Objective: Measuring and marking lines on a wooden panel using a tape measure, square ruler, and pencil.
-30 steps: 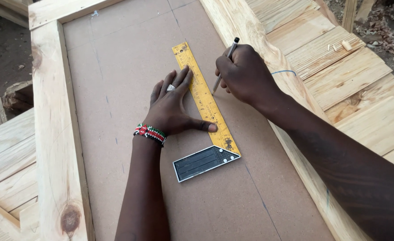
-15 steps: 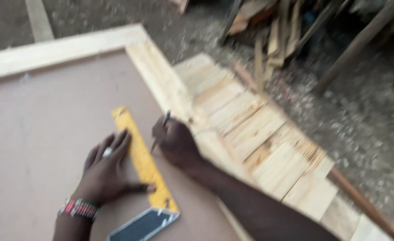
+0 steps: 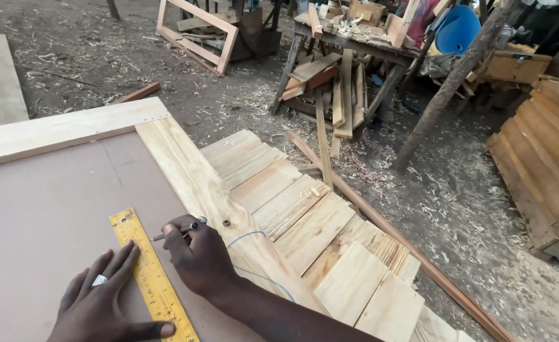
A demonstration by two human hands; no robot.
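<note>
Left hand [image 3: 105, 304]: lies flat, palm down, fingers spread, on the brown board [image 3: 45, 221]; thumb laid across the lower end of the yellow ruler [image 3: 151, 275]; a ring on one finger; grasps nothing, only presses down
Right hand [image 3: 197, 256]: closed around a pencil [image 3: 177, 232]; fist rests on the board just at 3 o'clock of the ruler; forearm runs off toward 5 o'clock
Pencil: held nearly level, tip pointing toward 9 o'clock, ending just beside the ruler's right edge; whether the tip touches the board cannot be told
Yellow ruler: lies flat on the board, running from 11 o'clock to 5 o'clock; lower end passes under the left thumb and out of frame; sits between the two hands
Brown board: set inside a pale wooden frame [image 3: 190, 171]; one rail across the top at 11 o'clock, another running down the right side beneath the right wrist; a faint pencil line shows on the board at 12 o'clock of the ruler
Blue cord [image 3: 244, 235]: thin loop lying on the frame rail, just at 3 o'clock of the right hand
Short planks [image 3: 304, 218]: laid side by side at 3 o'clock of the frame
Workbench [image 3: 349, 38]: at 1 o'clock, well apart, loaded with offcuts; timber leaning beneath it
Ground [image 3: 457, 190]: bare earth strewn with shavings
</note>
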